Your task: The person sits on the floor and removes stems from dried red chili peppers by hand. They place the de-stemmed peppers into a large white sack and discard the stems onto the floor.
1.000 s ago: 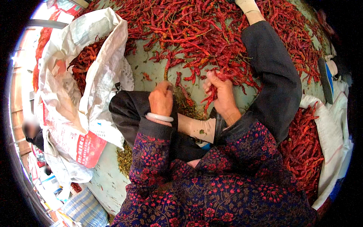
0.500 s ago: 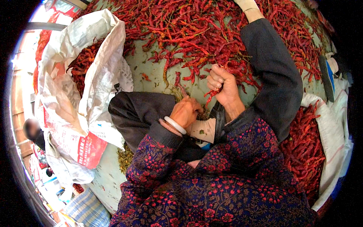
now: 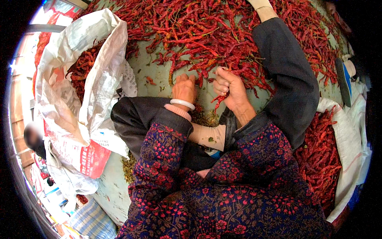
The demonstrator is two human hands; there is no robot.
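Dried red chili peppers (image 3: 199, 34) lie in a wide heap on the pale ground before me. My right hand (image 3: 230, 87) is closed in a fist around chili peppers; red tips (image 3: 217, 104) hang out below its fingers, with the thumb pressed on top. My left hand (image 3: 184, 91), a white bangle at its wrist, is back-up at the near edge of the heap. Its fingers bend downward beside a few loose chilies, their tips hidden, so whether they hold one does not show. Below it, small brown-green scraps (image 3: 205, 117) lie between my legs.
A white woven sack (image 3: 107, 79) with chilies inside stands open at my left. At my right, another white sack (image 3: 350, 151) borders more red chilies (image 3: 318, 167). My bent legs (image 3: 288, 71) frame the working spot. A striped cushion-like bundle (image 3: 91, 219) lies at lower left.
My left hand has moved forward and slightly left, from beside the right hand's wrist to the heap's near edge. The right hand stays closed on its chilies, shifted slightly left.
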